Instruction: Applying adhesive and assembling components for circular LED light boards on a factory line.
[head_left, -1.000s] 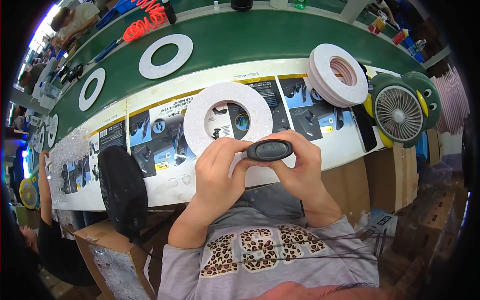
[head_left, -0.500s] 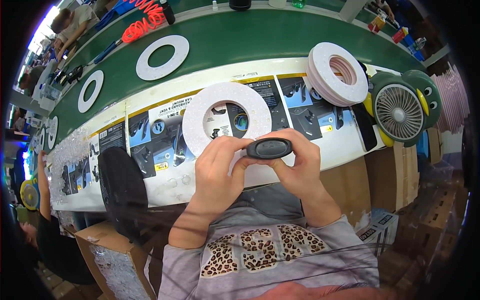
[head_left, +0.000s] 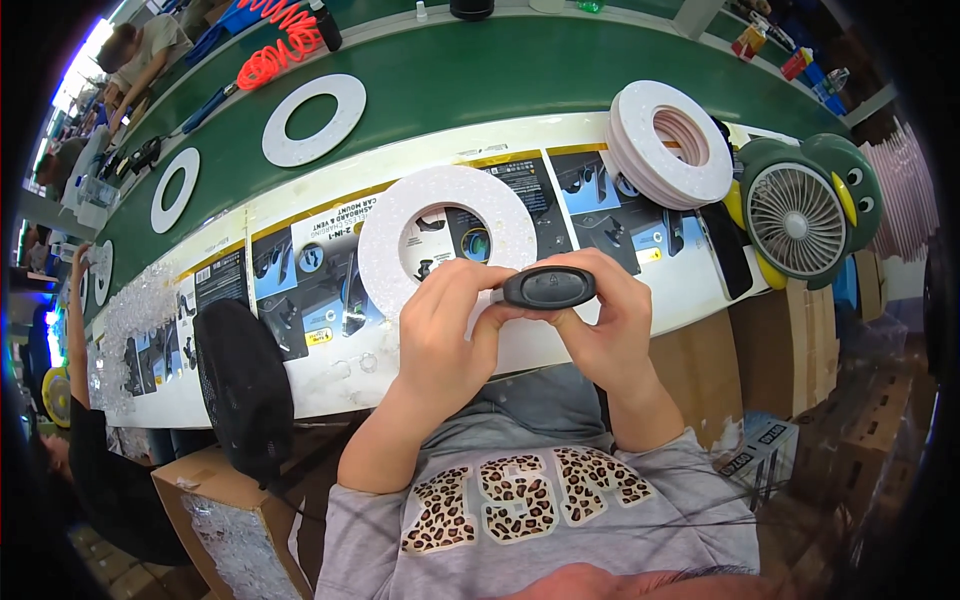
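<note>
In front of my chest, both hands hold a small black object with a rounded oval end [head_left: 549, 288] facing up; its kind I cannot make out. My left hand [head_left: 445, 325] pinches its left side, with thumb and fingers drawn together. Round its right side, the fingers of my right hand [head_left: 612, 320] are closed. Just beyond my hands lies a flat white ring [head_left: 391, 235], on a row of printed card sheets [head_left: 325, 262]. My fingers overlap the ring's near edge in the picture.
Right of the ring stand a stack of white rings [head_left: 625, 140], a black phone-like slab [head_left: 728, 252] and a green fan [head_left: 795, 225]. More rings [head_left: 315, 150] lie on the green bench [head_left: 440, 85]. A black mesh item [head_left: 240, 380] is at left, above an open carton [head_left: 225, 480]. A co-worker's arm [head_left: 76, 335] reaches in.
My hands and the black object have shifted slightly right and up. The co-worker's arm at far left has moved upward. The bench view has shifted a little left.
</note>
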